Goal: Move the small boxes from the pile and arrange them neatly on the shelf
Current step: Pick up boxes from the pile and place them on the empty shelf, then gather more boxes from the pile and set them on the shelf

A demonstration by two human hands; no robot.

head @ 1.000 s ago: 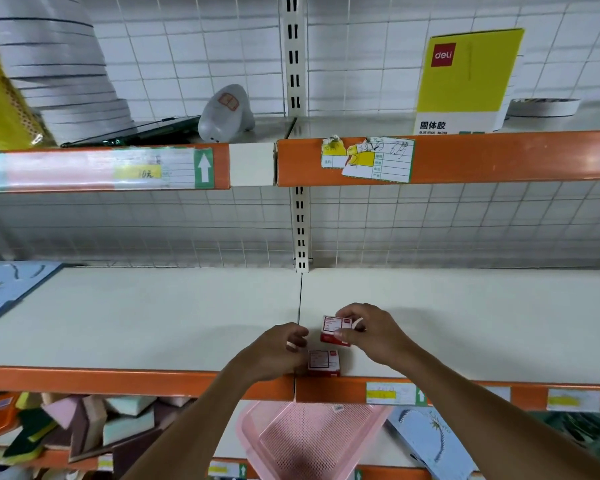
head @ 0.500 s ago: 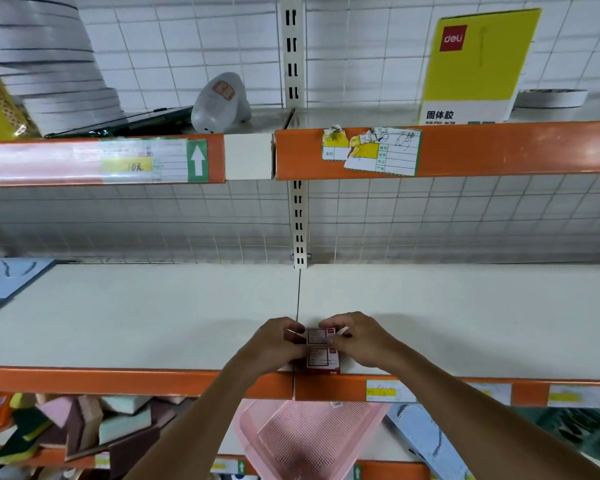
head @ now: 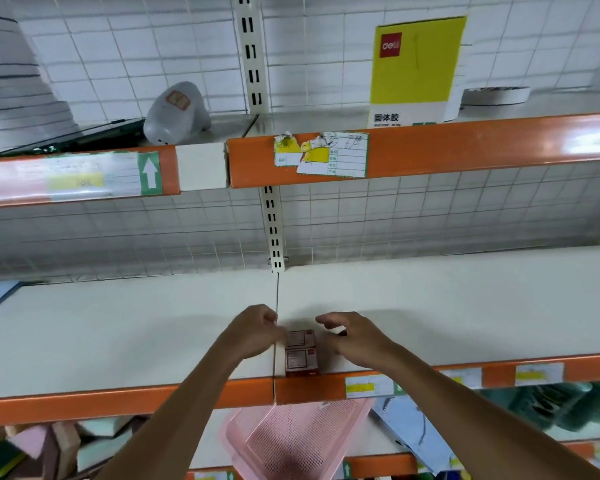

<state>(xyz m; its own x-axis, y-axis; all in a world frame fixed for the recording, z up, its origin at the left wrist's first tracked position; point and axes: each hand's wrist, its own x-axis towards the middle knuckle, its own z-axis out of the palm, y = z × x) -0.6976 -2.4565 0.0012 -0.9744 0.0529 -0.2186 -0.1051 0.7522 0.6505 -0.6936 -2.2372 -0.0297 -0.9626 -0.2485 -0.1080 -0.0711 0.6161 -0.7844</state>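
Bright, even light from overhead; glare streaks the orange shelf edge (head: pixel 499 140). The frame is soft with motion blur. Wide-angle distortion bows the edges.

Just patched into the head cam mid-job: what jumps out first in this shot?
Two small red-and-white boxes sit one behind the other at the front edge of the pale middle shelf, by the seam between its panels. The left hand and right hand flank them, fingers loosely curled and holding nothing. A yellow sign stands on the shelf above; a pink mesh basket sits below.
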